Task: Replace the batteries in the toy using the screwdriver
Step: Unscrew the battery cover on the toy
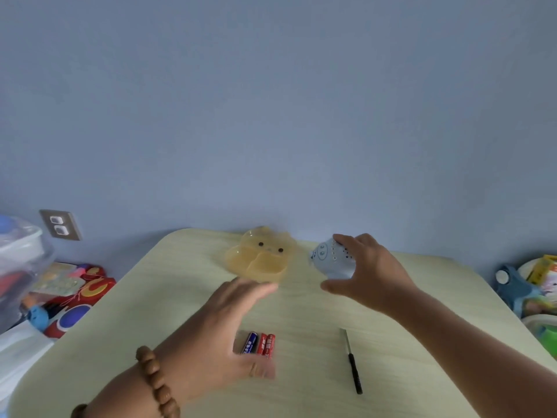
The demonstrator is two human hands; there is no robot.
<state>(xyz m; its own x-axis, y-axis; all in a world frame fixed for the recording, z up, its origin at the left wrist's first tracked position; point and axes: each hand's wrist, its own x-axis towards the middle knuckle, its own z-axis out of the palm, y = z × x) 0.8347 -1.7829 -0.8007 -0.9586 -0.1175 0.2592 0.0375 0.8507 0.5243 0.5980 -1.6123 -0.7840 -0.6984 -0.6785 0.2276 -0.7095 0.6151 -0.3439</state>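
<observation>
A pale blue rounded toy (328, 260) with a small face and rows of dots sits at the far side of the table. My right hand (367, 267) curls round it from the right, fingers on top and thumb below. My left hand (223, 321) hovers open and blurred over the table's middle, fingers stretched forward. Just right of its palm lie three batteries (260, 344) side by side, one blue and two red. A black-handled screwdriver (352, 362) lies on the table nearer me, tip pointing away.
A translucent yellow divided dish (262, 256) with a face stands left of the toy. The pale wooden table (422, 297) backs onto a blue wall. Toys and a clear storage box (21, 260) crowd the floor at left; more toys (533, 288) sit at right.
</observation>
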